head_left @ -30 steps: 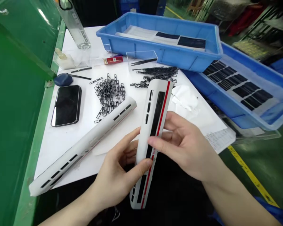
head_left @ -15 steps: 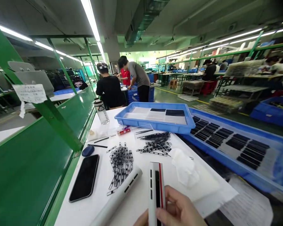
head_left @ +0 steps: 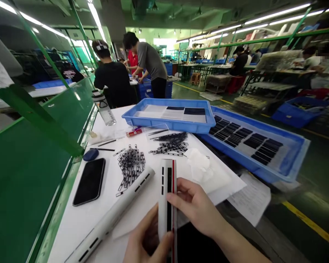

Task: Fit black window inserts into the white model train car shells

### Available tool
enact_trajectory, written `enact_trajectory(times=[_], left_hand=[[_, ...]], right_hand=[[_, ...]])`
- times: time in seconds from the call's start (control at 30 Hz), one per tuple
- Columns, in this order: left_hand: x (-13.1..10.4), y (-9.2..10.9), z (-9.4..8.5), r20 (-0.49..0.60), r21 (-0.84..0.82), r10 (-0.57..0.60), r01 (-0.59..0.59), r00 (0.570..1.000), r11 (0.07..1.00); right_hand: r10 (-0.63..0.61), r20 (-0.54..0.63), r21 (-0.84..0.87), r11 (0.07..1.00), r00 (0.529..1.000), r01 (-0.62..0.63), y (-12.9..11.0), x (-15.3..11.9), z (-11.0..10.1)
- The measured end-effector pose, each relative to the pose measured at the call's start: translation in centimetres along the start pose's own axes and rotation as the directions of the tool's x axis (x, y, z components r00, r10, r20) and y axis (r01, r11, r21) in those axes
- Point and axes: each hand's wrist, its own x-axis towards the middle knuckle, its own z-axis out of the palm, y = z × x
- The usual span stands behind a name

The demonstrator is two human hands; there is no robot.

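Note:
In the head view, both my hands hold a long white housing [head_left: 161,215] with black slots, a black strip and a red line along it. My left hand [head_left: 148,237] wraps round its near part, thumb on the front. Farther up, my right hand [head_left: 193,202] grips the right edge, its thumb on the black strip. A second white housing [head_left: 112,212] with black slots lies slanted on the table to the left. Beyond it lies a pile of small black frames [head_left: 131,162]. Another pile of thin black pieces [head_left: 172,143] lies to its right.
A phone [head_left: 90,181], a dark blue case [head_left: 90,155] and a water bottle [head_left: 105,111] are on the left. Blue trays [head_left: 170,125] with dark strips stand behind and to the right. White tissue [head_left: 199,164] lies right of the piles. Other people work farther back.
The view has tilted down and shifted right, so more of both hands and the lying housing shows. The held housing stays in my hands.

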Motion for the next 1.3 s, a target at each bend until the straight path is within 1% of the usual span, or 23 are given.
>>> enact_trajectory(times=[0.13, 0.27, 0.37, 0.53, 0.67, 0.73, 0.8, 0.93, 1.07, 1.2, 1.23, 1.3], left_hand=[[-0.2, 1.0, 0.2, 0.028, 0.091, -0.027, 0.025, 0.999, 0.996], [-0.5, 1.5, 0.6, 0.023, 0.103, -0.051, 0.048, 0.998, 0.993], [-0.7, 1.7, 1.0, 0.011, 0.129, -0.056, 0.054, 0.998, 0.99], [-0.7, 1.0, 1.2, 0.0, 0.166, -0.044, 0.043, 0.999, 0.985], [-0.7, 0.0, 1.2, -0.03, 0.175, 0.024, -0.019, 0.999, 0.984], [-0.8, -0.3, 1.3, -0.021, 0.192, 0.05, -0.046, 0.999, 0.98], [-0.9, -0.3, 1.3, 0.002, 0.212, 0.043, -0.042, 0.999, 0.976], [-0.9, 0.0, 1.2, 0.026, 0.199, 0.002, -0.007, 1.0, 0.98], [-0.7, 0.0, 1.0, 0.038, 0.232, -0.002, -0.007, 0.999, 0.973], [-0.7, 0.1, 1.2, 0.039, 0.256, -0.004, -0.006, 0.999, 0.967], [-0.8, 0.2, 1.3, 0.055, 0.263, -0.021, 0.006, 0.998, 0.965], [-0.8, 0.7, 1.2, 0.108, 0.27, -0.057, 0.026, 0.992, 0.963]], right_hand=[[-0.023, -0.077, 0.009, 1.0, 0.997, 0.024, -0.3, 0.4, -0.3], [-0.014, -0.063, 0.02, 1.0, 0.998, 0.016, -0.8, 0.6, -0.6], [-0.044, -0.079, 0.042, 0.998, 0.996, 0.048, -1.2, 0.8, -0.9], [-0.08, -0.117, 0.052, 0.995, 0.99, 0.087, -1.4, 1.1, -1.3], [-0.093, -0.109, 0.068, 0.993, 0.99, 0.101, -1.8, 1.3, -1.5], [-0.116, -0.117, 0.056, 0.991, 0.986, 0.123, -2.0, 1.3, -1.7], [-0.124, -0.118, 0.051, 0.99, 0.985, 0.13, -2.1, 1.3, -1.9], [-0.095, -0.119, 0.098, 0.989, 0.988, 0.107, -2.0, 1.1, -2.2], [-0.099, -0.102, 0.052, 0.993, 0.99, 0.104, -2.1, 1.0, -2.4], [-0.125, -0.168, -0.004, 0.992, 0.978, 0.126, -2.1, 1.0, -2.2], [-0.122, -0.179, -0.029, 0.992, 0.976, 0.119, -2.1, 0.9, -2.1], [-0.08, -0.145, -0.067, 0.995, 0.986, 0.07, -2.0, 0.2, -1.7]])
